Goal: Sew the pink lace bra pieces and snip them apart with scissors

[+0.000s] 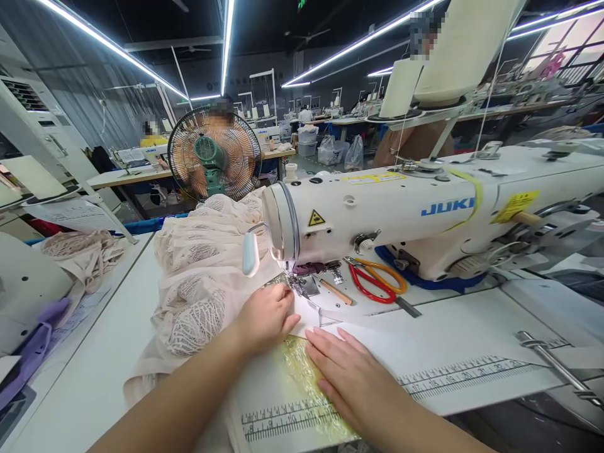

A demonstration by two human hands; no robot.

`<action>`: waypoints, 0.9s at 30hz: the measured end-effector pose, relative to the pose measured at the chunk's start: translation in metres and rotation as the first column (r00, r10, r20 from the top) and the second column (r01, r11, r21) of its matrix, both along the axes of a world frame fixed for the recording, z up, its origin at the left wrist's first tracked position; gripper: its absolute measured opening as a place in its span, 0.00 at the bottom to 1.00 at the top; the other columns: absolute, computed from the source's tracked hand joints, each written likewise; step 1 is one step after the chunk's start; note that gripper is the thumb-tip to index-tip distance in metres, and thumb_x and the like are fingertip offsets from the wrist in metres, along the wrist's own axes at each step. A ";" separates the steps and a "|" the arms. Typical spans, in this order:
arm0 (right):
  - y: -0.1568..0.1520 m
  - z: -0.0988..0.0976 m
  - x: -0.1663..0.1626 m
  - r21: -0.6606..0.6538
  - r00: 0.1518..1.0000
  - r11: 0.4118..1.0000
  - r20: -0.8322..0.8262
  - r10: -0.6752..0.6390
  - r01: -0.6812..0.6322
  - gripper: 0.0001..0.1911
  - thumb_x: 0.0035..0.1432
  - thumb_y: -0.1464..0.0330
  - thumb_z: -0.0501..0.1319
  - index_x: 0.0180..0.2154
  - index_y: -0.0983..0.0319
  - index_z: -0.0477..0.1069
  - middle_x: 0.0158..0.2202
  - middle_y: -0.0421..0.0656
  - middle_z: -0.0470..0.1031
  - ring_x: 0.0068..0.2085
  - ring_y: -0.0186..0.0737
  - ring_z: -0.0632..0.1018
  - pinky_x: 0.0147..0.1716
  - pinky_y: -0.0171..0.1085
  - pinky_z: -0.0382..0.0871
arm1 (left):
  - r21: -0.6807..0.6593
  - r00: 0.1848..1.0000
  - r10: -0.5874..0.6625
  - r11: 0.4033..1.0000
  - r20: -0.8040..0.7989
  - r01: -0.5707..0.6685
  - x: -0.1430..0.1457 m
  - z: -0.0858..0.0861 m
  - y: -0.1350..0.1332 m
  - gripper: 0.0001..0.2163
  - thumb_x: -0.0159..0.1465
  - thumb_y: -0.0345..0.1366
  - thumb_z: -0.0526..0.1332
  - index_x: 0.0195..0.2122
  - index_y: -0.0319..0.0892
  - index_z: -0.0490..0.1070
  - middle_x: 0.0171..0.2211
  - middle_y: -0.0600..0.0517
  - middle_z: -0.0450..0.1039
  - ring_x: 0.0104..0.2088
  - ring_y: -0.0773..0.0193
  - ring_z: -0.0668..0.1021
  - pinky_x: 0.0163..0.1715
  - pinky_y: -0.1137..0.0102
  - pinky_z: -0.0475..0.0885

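Note:
My left hand (268, 316) is beside the needle area of a white sewing machine (387, 211). Its fingers are curled down on beige fabric (189, 251), thumb stretched to the right; the fingertips' hold is partly hidden. Flat on the white table, my right hand (349, 371) has its fingers extended and close to the left thumb. Between the forearms runs a crinkled, see-through yellow strip (302, 368) on the tabletop. The fabric, with lace panels, is heaped left of and behind the machine head. Presser foot and needle are partly hidden by the machine head and my left hand.
Scissors with red and orange handles (375, 286) and a small wooden stick (336, 292) lie under the machine arm. Printed ruler markings (453, 377) line the front table edge. A fan (214, 151) stands behind; thread cones (401, 88) rise above. Other people sit farther back.

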State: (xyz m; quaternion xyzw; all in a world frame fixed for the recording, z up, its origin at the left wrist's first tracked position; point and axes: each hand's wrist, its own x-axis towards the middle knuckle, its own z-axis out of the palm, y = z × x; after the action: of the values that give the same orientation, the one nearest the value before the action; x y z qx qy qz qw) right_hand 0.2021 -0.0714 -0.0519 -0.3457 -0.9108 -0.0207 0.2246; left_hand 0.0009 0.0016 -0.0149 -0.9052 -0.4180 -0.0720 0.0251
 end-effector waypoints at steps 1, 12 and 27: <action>0.000 0.000 0.000 0.002 1.000 1.000 -0.001 0.001 -0.001 0.16 0.60 0.72 0.51 0.49 0.64 0.68 0.53 0.47 0.72 0.54 0.46 0.71 0.53 0.47 0.64 | -0.001 1.000 -0.011 1.000 0.003 0.011 -0.001 0.000 0.000 0.16 0.64 0.41 0.53 0.47 0.35 0.67 0.46 0.41 0.68 0.46 0.52 0.71 0.45 0.59 0.69; 0.000 0.001 0.000 -0.020 1.000 1.000 0.022 0.001 -0.001 0.17 0.60 0.72 0.52 0.50 0.64 0.68 0.54 0.47 0.70 0.54 0.47 0.71 0.52 0.49 0.66 | -0.016 0.998 -0.060 0.998 0.005 0.060 -0.007 0.000 0.001 0.16 0.63 0.39 0.54 0.50 0.37 0.66 0.50 0.42 0.69 0.49 0.52 0.72 0.48 0.59 0.69; 0.013 0.011 -0.025 -0.251 0.998 0.966 -0.010 -0.063 0.058 0.22 0.58 0.69 0.53 0.55 0.68 0.64 0.57 0.53 0.66 0.59 0.51 0.65 0.57 0.55 0.60 | 0.153 0.994 -0.082 0.984 -0.078 0.093 -0.005 0.004 0.002 0.11 0.63 0.28 0.50 0.35 0.38 0.72 0.44 0.42 0.74 0.41 0.54 0.75 0.40 0.59 0.73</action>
State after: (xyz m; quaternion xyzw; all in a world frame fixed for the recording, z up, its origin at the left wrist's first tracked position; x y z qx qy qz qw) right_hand 0.1773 -0.0581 -0.0405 -0.3991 -0.8932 0.0907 0.1865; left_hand -0.0045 0.0038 -0.0114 -0.9199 -0.3699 -0.0734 0.1076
